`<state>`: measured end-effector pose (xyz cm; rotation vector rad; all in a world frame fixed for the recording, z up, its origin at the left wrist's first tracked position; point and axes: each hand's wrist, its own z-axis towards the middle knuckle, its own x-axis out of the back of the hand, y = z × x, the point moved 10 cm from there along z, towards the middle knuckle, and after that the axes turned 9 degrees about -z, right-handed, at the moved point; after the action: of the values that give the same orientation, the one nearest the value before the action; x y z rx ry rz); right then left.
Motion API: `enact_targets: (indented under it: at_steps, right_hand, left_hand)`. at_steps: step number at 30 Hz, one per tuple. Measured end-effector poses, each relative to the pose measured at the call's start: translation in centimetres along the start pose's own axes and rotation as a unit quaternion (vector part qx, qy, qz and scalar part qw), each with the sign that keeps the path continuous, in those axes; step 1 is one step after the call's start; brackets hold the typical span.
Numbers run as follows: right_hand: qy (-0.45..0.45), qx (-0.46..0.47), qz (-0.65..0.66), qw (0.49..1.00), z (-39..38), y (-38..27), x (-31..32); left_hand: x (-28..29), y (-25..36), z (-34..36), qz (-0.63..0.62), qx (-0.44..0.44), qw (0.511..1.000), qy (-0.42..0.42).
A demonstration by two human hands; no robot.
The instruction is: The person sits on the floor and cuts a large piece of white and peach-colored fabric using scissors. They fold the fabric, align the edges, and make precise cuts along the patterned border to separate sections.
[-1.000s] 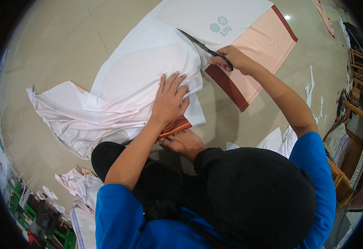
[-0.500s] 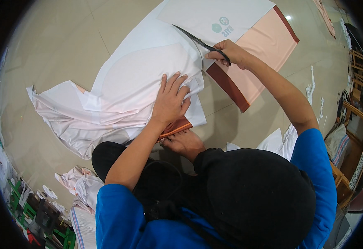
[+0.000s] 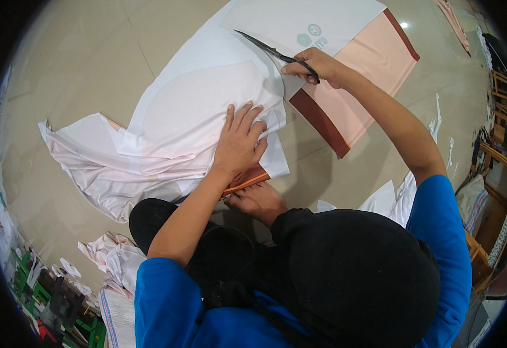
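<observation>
on the glossy beige tiled floor (image 3: 79, 52), seen from the head camera: smooth, limp white fabric (image 3: 166, 151), rumpled at its left end, under a stiff curved paper pattern (image 3: 207, 104). left hand (image 3: 239, 145) flat, fingers spread, pressing both down. right hand (image 3: 314, 64) closed round black scissors (image 3: 271, 51), blades slightly parted at the fabric edge. peach cloth with rust band (image 3: 352, 98) beside.

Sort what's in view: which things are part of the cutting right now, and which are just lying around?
In use: scissors in right hand; white fabric pinned flat by left hand; peach fabric underneath.

Lying about: cloth scraps, white offcuts, wooden furniture.
</observation>
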<state>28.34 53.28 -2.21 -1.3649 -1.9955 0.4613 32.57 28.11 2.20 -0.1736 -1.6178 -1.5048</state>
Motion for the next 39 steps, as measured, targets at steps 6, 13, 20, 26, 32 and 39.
enact_targets:
  at_steps: [6,13,20,26,32,39]
  right_hand:
    - [-0.005,0.002,0.005,1.0,0.3,-0.4,0.3]
    - [-0.003,-0.01,0.006,1.0,0.3,-0.5,0.2]
    - [-0.017,0.006,-0.042,0.999,0.4,-0.6,0.3]
    - [-0.011,0.002,-0.04,0.999,0.8,-0.7,0.3]
    - [-0.018,0.004,-0.031,0.999,1.7,-2.0,-0.1]
    - [-0.016,0.016,-0.038,0.999,1.8,-3.0,0.0]
  left_hand:
    - [0.0,0.0,0.0,0.001,-0.001,1.0,0.002]
    - [-0.1,-0.1,-0.1,0.017,0.0,1.0,-0.008]
    - [-0.3,-0.3,-0.2,0.019,0.002,1.0,-0.013]
    - [-0.3,-0.3,-0.1,0.02,0.001,1.0,-0.012]
    - [-0.3,-0.3,-0.1,0.018,0.001,1.0,-0.014]
    - [0.0,-0.2,-0.1,0.002,0.0,1.0,0.0]
